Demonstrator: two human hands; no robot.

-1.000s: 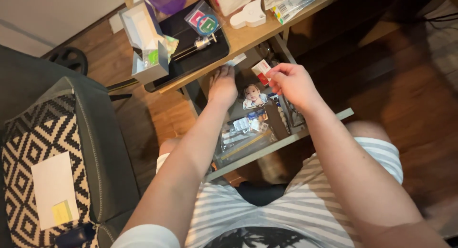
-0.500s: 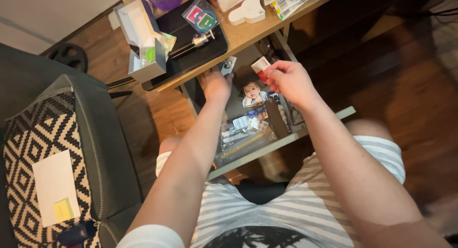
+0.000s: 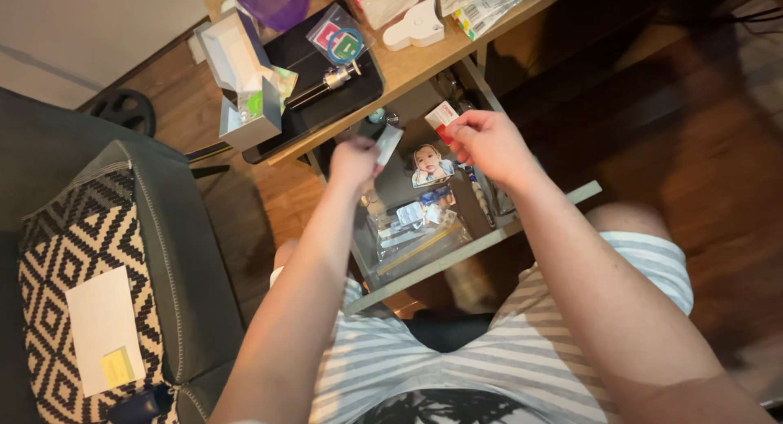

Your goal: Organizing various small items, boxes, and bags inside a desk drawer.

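I sit at a wooden desk [image 3: 424, 57] with its drawer [image 3: 457, 257] pulled open over my lap. My left hand [image 3: 352, 161] is raised above the drawer's left side, fingers closed on a small pale card [image 3: 388, 143]. My right hand [image 3: 488, 143] hovers over the drawer's back right, pinching a small white and red box [image 3: 443, 119]. Between my hands a small photo [image 3: 430, 164] lies in the drawer. Clear packets and small items [image 3: 412, 228] fill the drawer's front.
On the desk sit a black tray [image 3: 326, 69], an open white box [image 3: 241, 69], a purple bowl [image 3: 276, 0] and a white dispenser [image 3: 416, 26]. A grey chair [image 3: 163, 253] with a patterned cushion [image 3: 61, 285] and a white envelope [image 3: 102, 326] stands at my left.
My left hand has pulled back out from under the desk edge and lifted a small pale card. My right hand stays almost still with the small box.
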